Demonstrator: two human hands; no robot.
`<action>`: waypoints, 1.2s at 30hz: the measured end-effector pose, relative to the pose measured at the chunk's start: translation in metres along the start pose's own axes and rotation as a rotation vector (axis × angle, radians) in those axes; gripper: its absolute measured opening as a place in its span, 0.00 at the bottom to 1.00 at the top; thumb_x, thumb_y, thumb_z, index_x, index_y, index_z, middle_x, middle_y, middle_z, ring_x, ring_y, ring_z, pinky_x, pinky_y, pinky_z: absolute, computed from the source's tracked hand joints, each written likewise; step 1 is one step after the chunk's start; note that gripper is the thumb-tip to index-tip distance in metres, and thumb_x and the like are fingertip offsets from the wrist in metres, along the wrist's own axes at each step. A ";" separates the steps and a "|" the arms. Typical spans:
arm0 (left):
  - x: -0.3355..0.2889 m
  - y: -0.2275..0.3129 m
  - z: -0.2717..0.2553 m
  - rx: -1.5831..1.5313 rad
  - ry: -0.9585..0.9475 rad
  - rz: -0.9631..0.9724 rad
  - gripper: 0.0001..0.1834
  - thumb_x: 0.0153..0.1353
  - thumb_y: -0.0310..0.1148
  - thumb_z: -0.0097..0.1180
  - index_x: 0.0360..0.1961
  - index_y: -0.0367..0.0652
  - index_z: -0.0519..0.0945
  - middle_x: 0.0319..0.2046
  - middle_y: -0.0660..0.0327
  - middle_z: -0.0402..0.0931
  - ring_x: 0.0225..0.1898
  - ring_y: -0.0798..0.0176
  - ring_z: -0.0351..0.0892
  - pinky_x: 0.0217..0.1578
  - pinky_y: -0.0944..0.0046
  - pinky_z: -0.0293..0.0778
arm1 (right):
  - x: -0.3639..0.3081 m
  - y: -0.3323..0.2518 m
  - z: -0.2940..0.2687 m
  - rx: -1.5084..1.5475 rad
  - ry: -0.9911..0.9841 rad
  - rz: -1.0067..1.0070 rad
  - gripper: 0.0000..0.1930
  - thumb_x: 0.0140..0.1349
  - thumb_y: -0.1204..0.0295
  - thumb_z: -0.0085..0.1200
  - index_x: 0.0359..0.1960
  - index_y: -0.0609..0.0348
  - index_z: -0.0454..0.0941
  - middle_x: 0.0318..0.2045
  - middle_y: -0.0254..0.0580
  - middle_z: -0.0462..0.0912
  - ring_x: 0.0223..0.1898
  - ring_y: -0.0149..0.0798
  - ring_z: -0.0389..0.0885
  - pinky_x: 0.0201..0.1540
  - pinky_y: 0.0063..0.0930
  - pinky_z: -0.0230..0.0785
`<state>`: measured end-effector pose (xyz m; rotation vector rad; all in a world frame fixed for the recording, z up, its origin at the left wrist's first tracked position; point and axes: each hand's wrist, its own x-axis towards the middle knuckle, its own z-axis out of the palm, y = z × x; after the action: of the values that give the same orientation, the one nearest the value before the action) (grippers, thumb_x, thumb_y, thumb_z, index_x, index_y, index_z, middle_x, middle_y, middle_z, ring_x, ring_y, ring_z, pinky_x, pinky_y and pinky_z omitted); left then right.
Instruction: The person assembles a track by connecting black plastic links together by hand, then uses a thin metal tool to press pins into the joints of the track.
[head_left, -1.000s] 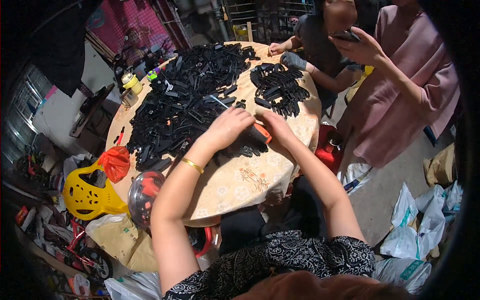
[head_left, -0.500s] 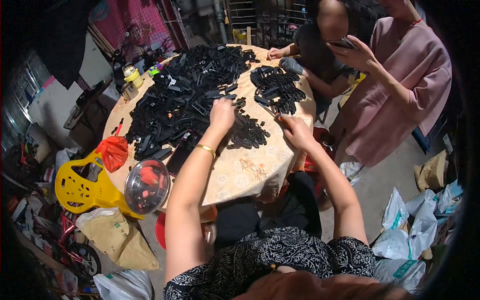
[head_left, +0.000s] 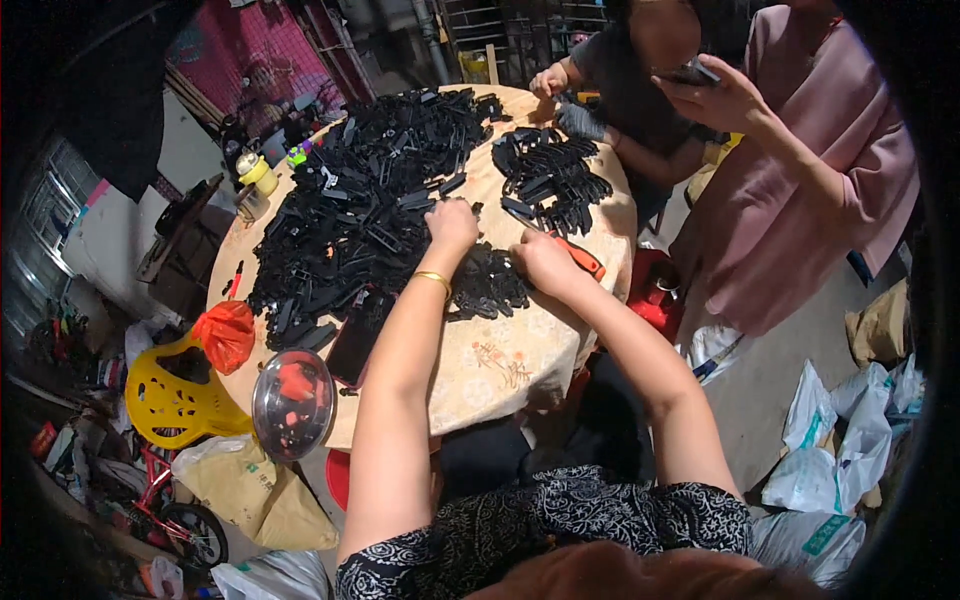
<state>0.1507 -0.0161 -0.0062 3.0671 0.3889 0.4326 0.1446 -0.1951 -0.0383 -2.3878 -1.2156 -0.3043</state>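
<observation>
My left hand is closed at the near right edge of a big heap of black plastic parts; whatever its fingers hold is hidden beneath it. My right hand is curled round a tool with an orange handle, which sticks out on the hand's right. The tool's thin shaft or blade reaches up and left; its exact kind is unclear. Right below and between my hands lies a small pile of black pieces. Beyond my right hand rests a separate pile of black parts.
A phone, a clear bowl with red pieces and a red plastic bag line the table's near left. A yellow chair stands beside it. Across the table a co-worker's gloved hand works; a standing person holds a phone.
My right hand has moved left toward the small pile, and more of the orange handle now shows. My left hand has shifted slightly right and down. The co-worker's hands have come closer together.
</observation>
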 end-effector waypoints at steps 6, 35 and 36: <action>-0.027 -0.042 -0.022 -0.899 0.208 -0.095 0.14 0.60 0.34 0.44 0.40 0.35 0.74 0.32 0.53 0.76 0.34 0.56 0.76 0.35 0.62 0.73 | 0.012 0.006 0.006 0.028 -0.017 0.048 0.06 0.48 0.75 0.48 0.27 0.64 0.74 0.29 0.53 0.76 0.32 0.51 0.77 0.36 0.40 0.69; -0.173 -0.007 -0.025 -2.031 -0.565 -0.197 0.17 0.61 0.29 0.46 0.52 0.37 0.66 0.43 0.59 0.72 0.43 0.65 0.74 0.44 0.63 0.74 | -0.061 -0.078 -0.030 0.311 0.451 -0.219 0.12 0.47 0.79 0.54 0.35 0.61 0.75 0.25 0.43 0.76 0.25 0.43 0.75 0.26 0.30 0.69; -0.173 -0.008 -0.024 -2.034 -0.564 -0.200 0.17 0.61 0.29 0.46 0.52 0.37 0.66 0.43 0.59 0.72 0.43 0.65 0.74 0.44 0.63 0.74 | -0.062 -0.077 -0.031 0.280 0.400 -0.250 0.12 0.47 0.79 0.54 0.36 0.61 0.75 0.27 0.43 0.76 0.25 0.44 0.75 0.26 0.31 0.69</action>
<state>-0.0193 -0.0519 -0.0302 1.0336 0.0491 -0.1191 0.0460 -0.2142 -0.0125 -1.8292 -1.2660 -0.6134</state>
